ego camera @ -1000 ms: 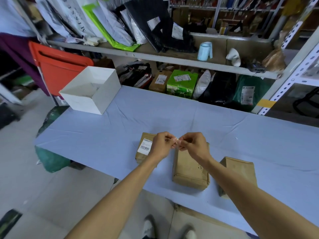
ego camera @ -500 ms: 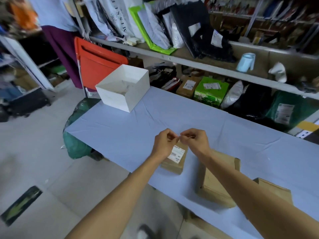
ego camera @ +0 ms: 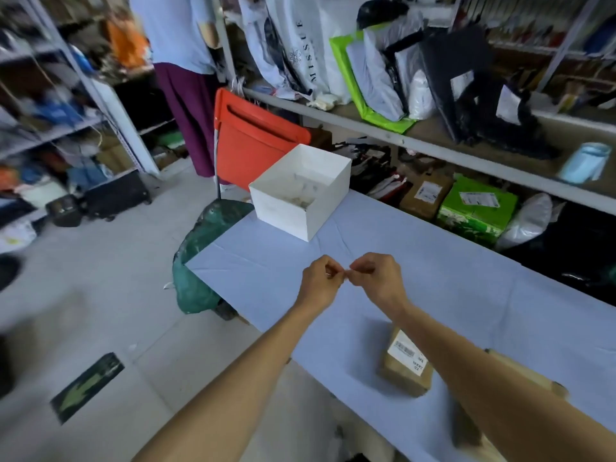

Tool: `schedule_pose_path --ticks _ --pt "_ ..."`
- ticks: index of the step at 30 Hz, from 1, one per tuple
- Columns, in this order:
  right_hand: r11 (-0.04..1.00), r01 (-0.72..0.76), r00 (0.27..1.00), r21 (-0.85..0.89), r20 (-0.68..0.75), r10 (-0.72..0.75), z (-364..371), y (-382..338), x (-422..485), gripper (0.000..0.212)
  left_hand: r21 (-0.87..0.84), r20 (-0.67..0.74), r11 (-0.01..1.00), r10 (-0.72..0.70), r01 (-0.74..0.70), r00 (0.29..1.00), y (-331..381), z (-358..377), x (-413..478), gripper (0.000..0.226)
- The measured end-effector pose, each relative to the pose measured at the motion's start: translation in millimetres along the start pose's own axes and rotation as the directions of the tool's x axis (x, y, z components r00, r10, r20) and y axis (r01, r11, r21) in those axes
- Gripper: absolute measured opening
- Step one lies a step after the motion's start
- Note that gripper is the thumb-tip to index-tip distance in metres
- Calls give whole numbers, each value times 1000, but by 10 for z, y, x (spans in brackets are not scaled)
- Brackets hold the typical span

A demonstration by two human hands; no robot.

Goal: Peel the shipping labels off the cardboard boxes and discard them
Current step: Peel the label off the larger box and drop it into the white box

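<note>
My left hand (ego camera: pixel 320 282) and my right hand (ego camera: pixel 376 278) meet fingertip to fingertip above the blue-covered table (ego camera: pixel 466 295), pinching a small crumpled peeled label (ego camera: pixel 345 274) between them. It is mostly hidden by the fingers. A small cardboard box (ego camera: pixel 405 366) with a white barcode label (ego camera: pixel 408 353) on top lies near the table's front edge, under my right forearm. A second cardboard box (ego camera: pixel 530 375) shows partly behind that forearm. An open white bin (ego camera: pixel 300 191) stands at the table's far left corner, beyond my hands.
A green bag (ego camera: pixel 196 261) sits on the floor at the table's left end. An orange chair (ego camera: pixel 253 141) stands behind the bin. A person (ego camera: pixel 186 78) stands further back. Shelves behind the table hold parcels, a green box (ego camera: pixel 476 208) and mailer bags.
My view has swung left and my joined hands have travelled left with the label, away from the boxes and nearer the white bin. The boxes now lie at the lower right.
</note>
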State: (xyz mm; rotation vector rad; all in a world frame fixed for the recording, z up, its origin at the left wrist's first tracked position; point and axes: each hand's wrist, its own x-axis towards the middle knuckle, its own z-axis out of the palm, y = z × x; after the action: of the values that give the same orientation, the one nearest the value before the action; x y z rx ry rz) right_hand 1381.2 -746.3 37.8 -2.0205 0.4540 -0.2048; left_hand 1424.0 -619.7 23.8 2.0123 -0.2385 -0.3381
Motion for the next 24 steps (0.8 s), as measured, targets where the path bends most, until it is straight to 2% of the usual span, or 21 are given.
schedule_pose_path --ticks 7,12,14,16,18,22,24 --pt "992 73 992 -99 108 -63 219 -277 767 20 109 -4 994 -5 5 1000 126 -408 665 6" --pt "986 100 989 -131 119 -85 362 -484 1250 19 312 40 948 53 -63 998 248 -679 1163 11" --pt "975 133 986 -179 119 -113 424 -585 1477 17 484 90 869 71 -106 993 267 -801 1352 16" --pt "940 226 971 -256 142 -195 481 -707 1745 14 696 164 700 64 -162 984 296 -918 1550 25" --pt "883 318 945 -345 194 -264 554 -842 2023 17 812 193 554 42 -184 980 340 -1016 1738 32" --pt "794 378 921 -476 281 -270 750 -1076 2554 36 863 161 484 9 -145 987 422 -1199 2131 31" --pt "799 370 923 -475 282 -260 837 -1156 2747 38 871 147 474 -3 -129 989 446 -1293 2314 32"
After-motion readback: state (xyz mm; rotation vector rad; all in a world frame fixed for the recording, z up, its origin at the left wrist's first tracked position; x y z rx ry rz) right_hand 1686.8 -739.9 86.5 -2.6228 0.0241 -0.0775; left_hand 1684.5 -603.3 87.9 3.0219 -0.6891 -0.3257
